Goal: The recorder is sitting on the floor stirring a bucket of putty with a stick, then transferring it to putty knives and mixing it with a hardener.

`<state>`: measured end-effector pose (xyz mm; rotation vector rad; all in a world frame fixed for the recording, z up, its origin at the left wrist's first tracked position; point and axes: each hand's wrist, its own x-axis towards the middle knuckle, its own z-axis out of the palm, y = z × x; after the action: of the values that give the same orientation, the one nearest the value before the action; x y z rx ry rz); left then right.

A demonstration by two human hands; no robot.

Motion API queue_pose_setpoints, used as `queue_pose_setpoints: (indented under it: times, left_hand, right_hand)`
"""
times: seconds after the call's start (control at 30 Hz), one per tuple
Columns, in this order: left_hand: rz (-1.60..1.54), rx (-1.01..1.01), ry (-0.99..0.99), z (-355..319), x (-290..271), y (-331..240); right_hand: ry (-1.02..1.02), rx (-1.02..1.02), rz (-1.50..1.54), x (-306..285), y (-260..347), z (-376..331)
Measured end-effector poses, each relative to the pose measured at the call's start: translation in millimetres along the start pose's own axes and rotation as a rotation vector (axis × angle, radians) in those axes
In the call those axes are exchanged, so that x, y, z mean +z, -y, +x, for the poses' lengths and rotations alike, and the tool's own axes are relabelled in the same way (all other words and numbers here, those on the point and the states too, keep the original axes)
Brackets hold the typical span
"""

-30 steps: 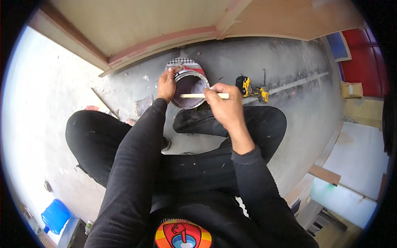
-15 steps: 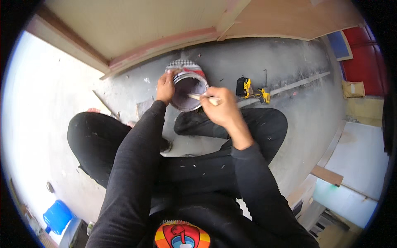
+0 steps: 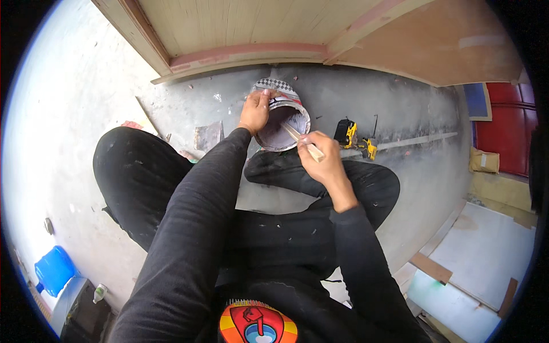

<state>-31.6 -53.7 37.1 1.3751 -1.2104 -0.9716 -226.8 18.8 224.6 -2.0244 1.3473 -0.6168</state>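
Note:
A round can [image 3: 297, 124] with a checkered and red outside stands tilted on the floor in front of me, its mouth toward me. Greyish residue coats its inner wall. My left hand [image 3: 255, 111] grips the can's left upper rim, thumb laid along the edge. In my right hand [image 3: 324, 164] is a flat pale wooden stick [image 3: 314, 152], held between thumb and fingers. Its far end reaches into the can; I cannot make out the tip clearly. The can sits just beyond my folded leg.
A yellow-and-black cordless drill [image 3: 355, 139] lies on the grey floor right of the can. Beyond the can rises a wooden panel [image 3: 246, 54]. A scrap sheet [image 3: 208, 136] lies left. A blue water jug [image 3: 54, 268] is at lower left, pale boards [image 3: 486, 240] at right.
The view has shifted, so the can and floor things appear farther right. My right hand has drawn back toward me, and the stick now slants more steeply into the can.

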Motion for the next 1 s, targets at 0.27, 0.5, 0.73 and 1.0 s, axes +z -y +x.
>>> queue_pose_setpoints:
  times: [0.27, 0.5, 0.73, 1.0]
  left_hand:
    - [-0.112, -0.063, 0.020, 6, 1, 9]
    - [-0.366, -0.264, 0.025, 6, -5, 6]
    - [-0.171, -0.188, 0.023, -1, -12, -6]
    - [-0.354, -0.255, 0.066, 3, -9, 3]
  right_hand:
    - [0.018, 0.007, 0.003, 14, 5, 3]
    - [-0.054, 0.201, 0.075, 18, -5, 8]
    - [-0.316, 0.280, 0.166, 24, -13, 8]
    - [-0.226, 0.215, 0.173, 34, 1, 9]
